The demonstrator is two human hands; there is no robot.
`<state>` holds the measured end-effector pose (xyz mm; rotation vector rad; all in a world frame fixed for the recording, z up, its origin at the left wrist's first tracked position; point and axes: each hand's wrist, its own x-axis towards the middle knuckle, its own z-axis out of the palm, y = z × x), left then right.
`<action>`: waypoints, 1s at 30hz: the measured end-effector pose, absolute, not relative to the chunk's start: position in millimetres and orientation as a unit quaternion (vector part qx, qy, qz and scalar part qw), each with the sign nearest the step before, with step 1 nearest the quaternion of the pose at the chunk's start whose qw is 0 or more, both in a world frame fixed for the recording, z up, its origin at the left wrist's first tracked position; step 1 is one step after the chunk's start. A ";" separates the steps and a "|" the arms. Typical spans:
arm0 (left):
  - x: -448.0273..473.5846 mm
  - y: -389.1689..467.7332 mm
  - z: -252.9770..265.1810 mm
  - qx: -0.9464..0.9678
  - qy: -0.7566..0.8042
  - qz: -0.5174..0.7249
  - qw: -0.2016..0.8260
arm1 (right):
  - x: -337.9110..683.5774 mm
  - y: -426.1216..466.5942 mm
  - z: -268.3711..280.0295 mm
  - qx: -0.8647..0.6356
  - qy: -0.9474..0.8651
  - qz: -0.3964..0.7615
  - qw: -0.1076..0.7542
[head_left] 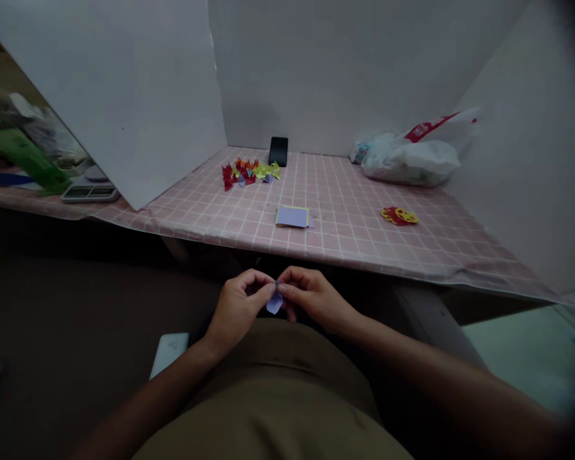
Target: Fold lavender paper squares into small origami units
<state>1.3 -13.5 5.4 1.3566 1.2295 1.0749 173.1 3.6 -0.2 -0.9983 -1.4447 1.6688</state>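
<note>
Between my two hands, held over my lap in front of the table edge, is a small piece of purple origami paper (pixel 275 303). The thumb and forefinger of my left hand (pixel 242 305) pinch its upper left part. My right hand (pixel 314 299) pinches it from the other side, its fingertips touching those of the left. The paper hangs below the thumbs, and its upper folds are hidden by my fingers. On the table beyond lies a stack of square paper (pixel 292 217) with a purple sheet on top. Several folded paper cranes (pixel 249 172), red, orange, yellow and purple, stand farther back.
A black phone (pixel 278 151) leans at the back wall. A white plastic bag (pixel 412 160) sits back right, with a red and yellow bundle (pixel 399 216) in front. White panels (pixel 124 83) enclose the table (pixel 345 236). A scale (pixel 90 193) stands left; a white device (pixel 170 352) lies below.
</note>
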 end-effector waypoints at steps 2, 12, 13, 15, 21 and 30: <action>0.9 -13.6 5.6 0.556 0.502 0.442 0.494 | 172.9 3.2 -0.2 -0.389 -0.559 0.641 0.354; 0.4 -12.7 6.0 0.527 0.485 0.436 0.545 | 172.8 2.2 -0.8 -0.394 -0.586 0.609 0.362; 0.3 -12.6 5.6 0.525 0.483 0.435 0.549 | 172.8 2.0 -0.2 -0.395 -0.590 0.604 0.361; 0.0 -12.1 5.0 0.524 0.480 0.434 0.554 | 172.7 1.4 0.9 -0.398 -0.597 0.597 0.359; -0.9 -10.5 5.1 0.535 0.483 0.419 0.553 | 173.9 1.1 1.9 -0.389 -0.614 0.596 0.342; 0.0 -11.9 5.4 0.573 0.484 0.364 0.552 | 178.4 4.9 3.3 -0.398 -0.713 0.490 0.307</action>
